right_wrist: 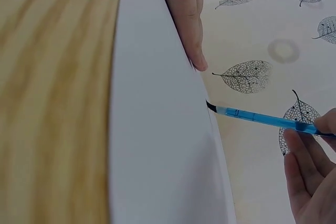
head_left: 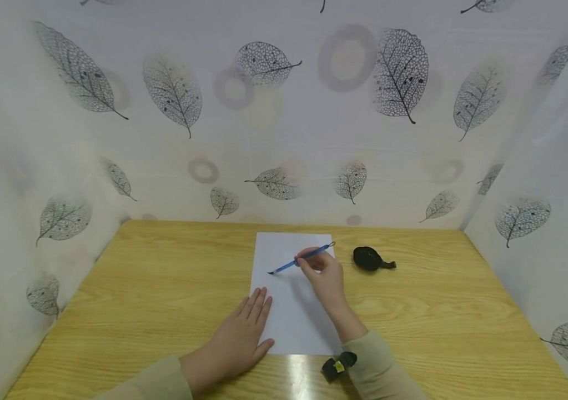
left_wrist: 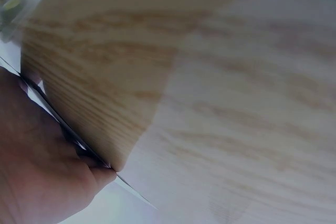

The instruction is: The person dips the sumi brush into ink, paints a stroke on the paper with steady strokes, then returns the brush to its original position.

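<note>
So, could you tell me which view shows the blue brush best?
The head view, where both ends of the blue brush show. The right wrist view shows its tip larger but not its rear end; the left wrist view shows none.

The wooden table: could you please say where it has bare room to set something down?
The table looks bare in two patches: left of the paper and left sleeve, and right of the black dish and right sleeve. It is crowded on the paper, where the left hand rests and the right hand holds the brush. The paper-dish gap is narrow.
</note>
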`<action>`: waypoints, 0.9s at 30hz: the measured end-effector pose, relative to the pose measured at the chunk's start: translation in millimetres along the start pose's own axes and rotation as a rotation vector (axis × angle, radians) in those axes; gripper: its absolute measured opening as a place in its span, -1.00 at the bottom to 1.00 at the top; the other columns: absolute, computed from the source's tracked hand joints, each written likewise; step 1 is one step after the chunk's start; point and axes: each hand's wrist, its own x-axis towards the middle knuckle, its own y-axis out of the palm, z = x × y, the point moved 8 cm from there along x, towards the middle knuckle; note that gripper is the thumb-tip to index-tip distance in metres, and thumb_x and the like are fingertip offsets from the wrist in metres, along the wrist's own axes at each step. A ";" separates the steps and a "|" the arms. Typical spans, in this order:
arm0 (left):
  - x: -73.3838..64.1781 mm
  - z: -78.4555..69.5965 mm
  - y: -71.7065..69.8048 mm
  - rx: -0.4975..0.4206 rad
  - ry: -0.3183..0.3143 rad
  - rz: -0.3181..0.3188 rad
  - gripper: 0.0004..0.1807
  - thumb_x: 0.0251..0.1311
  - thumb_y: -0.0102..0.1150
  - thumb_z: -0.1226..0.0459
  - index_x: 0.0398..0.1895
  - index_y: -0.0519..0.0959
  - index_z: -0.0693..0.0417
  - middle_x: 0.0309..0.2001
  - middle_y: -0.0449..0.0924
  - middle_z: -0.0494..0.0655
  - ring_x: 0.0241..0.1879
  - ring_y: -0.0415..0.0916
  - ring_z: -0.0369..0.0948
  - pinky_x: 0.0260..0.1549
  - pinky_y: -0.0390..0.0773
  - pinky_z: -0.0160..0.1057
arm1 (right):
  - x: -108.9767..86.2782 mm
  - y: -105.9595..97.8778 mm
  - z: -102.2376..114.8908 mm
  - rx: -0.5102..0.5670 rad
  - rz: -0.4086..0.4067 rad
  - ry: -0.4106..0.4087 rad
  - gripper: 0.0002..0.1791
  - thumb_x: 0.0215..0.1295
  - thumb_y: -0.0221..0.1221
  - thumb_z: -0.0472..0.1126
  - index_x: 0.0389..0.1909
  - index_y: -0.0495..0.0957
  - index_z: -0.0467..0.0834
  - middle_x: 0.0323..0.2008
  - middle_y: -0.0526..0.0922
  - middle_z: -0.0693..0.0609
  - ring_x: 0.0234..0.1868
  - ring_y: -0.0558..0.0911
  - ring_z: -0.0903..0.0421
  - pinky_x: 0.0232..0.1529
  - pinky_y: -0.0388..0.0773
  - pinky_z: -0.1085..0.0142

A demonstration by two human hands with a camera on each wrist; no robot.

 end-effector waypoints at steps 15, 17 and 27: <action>0.6 0.9 0.8 -0.018 0.016 -0.043 -0.12 0.59 -0.09 -0.18 0.64 0.16 0.32 0.67 0.08 0.33 0.67 0.10 0.14 0.60 0.30 0.05 | 0.2 -2.1 5.6 -0.174 -0.001 0.006 -0.89 0.39 0.38 -0.29 -0.24 0.72 -0.29 -0.25 0.86 -0.13 -0.25 0.83 -0.01 -0.17 0.66 0.48; 0.7 0.7 0.9 -0.014 0.018 -0.044 -0.12 0.59 -0.09 -0.18 0.64 0.17 0.32 0.67 0.09 0.32 0.67 0.10 0.14 0.60 0.30 0.05 | 0.6 -2.3 5.3 -0.181 -0.005 0.006 -0.90 0.39 0.39 -0.29 -0.24 0.73 -0.28 -0.25 0.86 -0.12 -0.26 0.83 0.01 -0.17 0.65 0.48; -1.0 -0.2 -2.3 -0.009 0.008 -0.016 -0.12 0.60 -0.12 -0.18 0.64 0.16 0.33 0.67 0.07 0.32 0.68 0.08 0.13 0.61 0.30 0.04 | -0.3 -2.7 8.2 -0.200 0.002 -0.034 -0.93 0.41 0.37 -0.28 -0.22 0.74 -0.22 -0.27 0.86 -0.10 -0.27 0.84 -0.01 -0.18 0.69 0.43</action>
